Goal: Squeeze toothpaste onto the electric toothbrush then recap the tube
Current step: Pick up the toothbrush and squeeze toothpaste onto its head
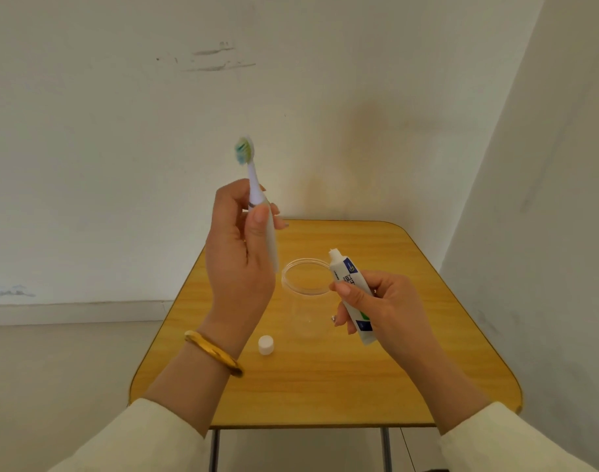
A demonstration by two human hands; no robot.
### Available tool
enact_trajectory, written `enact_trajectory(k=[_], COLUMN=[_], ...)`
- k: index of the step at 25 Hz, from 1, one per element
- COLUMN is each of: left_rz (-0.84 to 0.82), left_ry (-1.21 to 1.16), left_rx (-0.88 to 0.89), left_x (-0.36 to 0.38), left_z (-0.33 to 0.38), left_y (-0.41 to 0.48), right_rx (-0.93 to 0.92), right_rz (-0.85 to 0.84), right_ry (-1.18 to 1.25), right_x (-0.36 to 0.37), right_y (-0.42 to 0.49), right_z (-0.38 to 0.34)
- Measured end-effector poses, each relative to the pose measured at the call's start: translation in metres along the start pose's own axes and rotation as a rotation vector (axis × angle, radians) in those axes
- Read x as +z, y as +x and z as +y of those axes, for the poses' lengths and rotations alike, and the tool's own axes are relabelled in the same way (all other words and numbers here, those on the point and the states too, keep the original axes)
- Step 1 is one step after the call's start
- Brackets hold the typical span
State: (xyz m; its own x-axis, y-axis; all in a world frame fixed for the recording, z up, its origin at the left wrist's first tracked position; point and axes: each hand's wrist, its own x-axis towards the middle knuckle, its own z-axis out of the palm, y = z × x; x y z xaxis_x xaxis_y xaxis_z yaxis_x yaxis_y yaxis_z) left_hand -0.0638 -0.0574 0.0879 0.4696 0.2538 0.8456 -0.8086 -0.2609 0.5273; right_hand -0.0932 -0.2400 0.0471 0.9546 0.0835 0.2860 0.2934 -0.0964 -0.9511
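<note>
Toothpaste tube point(351, 298), uncapped, sits clenched in the right hand point(383, 308), nozzle up and tilted left, long axis steep. Left hand point(238, 264) grips the toothbrush point(257, 206) by its handle, upright, bristles raised up and left of the nozzle, well apart. The gap between nozzle and bristles is what the coming squeeze must close. Whether paste sits on the bristles is unclear: the head is blurred. Cap point(265, 345), small, white, ribbed, stands on the wood-grain table point(427, 352) near the left wrist. A clear cup point(305, 284) stands between the hands.
</note>
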Motion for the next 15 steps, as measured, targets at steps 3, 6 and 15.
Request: enact_trajectory(k=[3, 6, 15], left_rz=[-0.071, -0.218, -0.569], left_ry=[0.005, 0.05, 0.289], left_rx=[-0.015, -0.123, -0.339], left_x=[-0.002, -0.003, -0.007], left_z=[-0.002, -0.007, -0.016], left_y=[-0.002, -0.012, -0.038], right_rx=[-0.017, -0.024, -0.014], right_rz=[-0.004, 0.003, 0.069], right_ry=[-0.002, -0.042, -0.065], right_x=[0.0, 0.0, -0.003], right_y=[0.0, 0.0, 0.0], right_z=[-0.002, -0.002, -0.006])
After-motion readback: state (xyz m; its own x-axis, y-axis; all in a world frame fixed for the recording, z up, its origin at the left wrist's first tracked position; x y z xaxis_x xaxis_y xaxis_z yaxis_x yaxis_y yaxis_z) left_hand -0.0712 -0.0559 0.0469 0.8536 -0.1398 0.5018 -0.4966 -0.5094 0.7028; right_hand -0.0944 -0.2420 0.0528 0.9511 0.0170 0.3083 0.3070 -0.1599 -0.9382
